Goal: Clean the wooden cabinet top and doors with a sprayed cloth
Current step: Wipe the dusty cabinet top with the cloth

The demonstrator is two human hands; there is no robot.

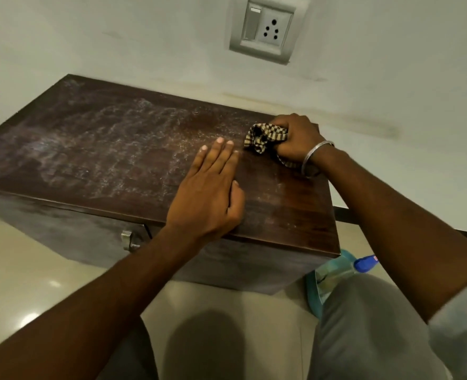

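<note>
The checked cloth (264, 139) is bunched on the right rear part of the wooden cabinet top (111, 149), gripped tightly in the right hand (298, 139), which wears a metal bangle (313, 157). The left hand (213, 193) is laid flat on the top, fingers together. Whitish streaks cover the wood. A spray bottle (344, 270) is seen beside the cabinet.

We find no readable text, brand, number or sign anywhere. The blue cap of the clear plastic spray bottle (365, 264) carries a small red-and-white mark, too blurred for us to read. The grey wall switch-and-socket plate (266, 27) shows us no lettering. The dark brown wooden cabinet (117, 149) bears no label.
</note>
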